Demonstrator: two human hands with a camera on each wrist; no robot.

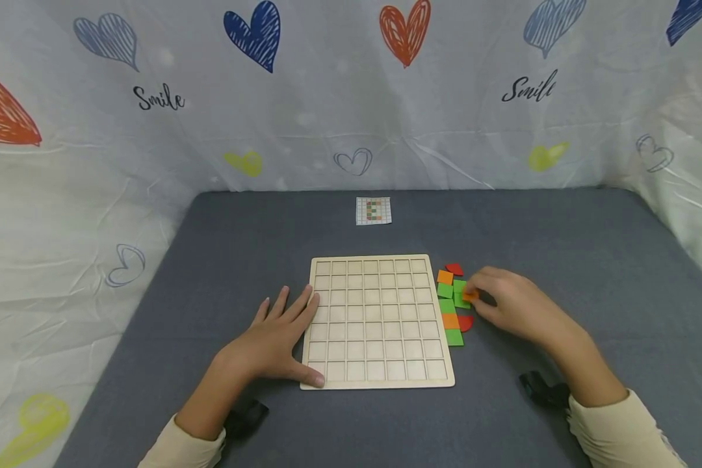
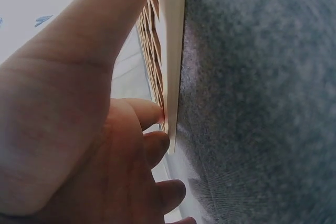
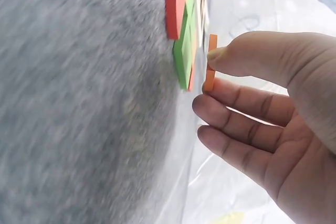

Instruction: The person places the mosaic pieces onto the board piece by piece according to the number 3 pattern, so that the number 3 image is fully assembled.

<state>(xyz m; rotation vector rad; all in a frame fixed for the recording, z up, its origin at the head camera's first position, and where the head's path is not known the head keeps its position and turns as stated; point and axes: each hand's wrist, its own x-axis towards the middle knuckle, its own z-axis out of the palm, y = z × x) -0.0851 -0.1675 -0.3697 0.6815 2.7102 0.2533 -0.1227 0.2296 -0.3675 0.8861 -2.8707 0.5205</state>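
Observation:
A square wooden grid board (image 1: 379,314) lies flat on the table with bare cells. My left hand (image 1: 281,335) rests along its left edge, fingers spread, the thumb at the lower left corner. In the left wrist view the fingertips (image 2: 157,148) meet the side of the board (image 2: 173,51). Just right of the board, my right hand (image 1: 511,302) pinches an orange tile (image 1: 470,296) between thumb and finger. The right wrist view shows that orange tile (image 3: 211,64) raised off the table, with green tiles (image 3: 184,56) and a red tile (image 3: 175,6) beyond.
Several green tiles (image 1: 454,337), orange tiles (image 1: 450,321) and red rounded pieces (image 1: 465,323) lie along the board's right edge. A small card with a coloured grid pattern (image 1: 374,211) lies at the back of the grey table (image 1: 269,227). A curtain with hearts (image 1: 304,104) hangs behind.

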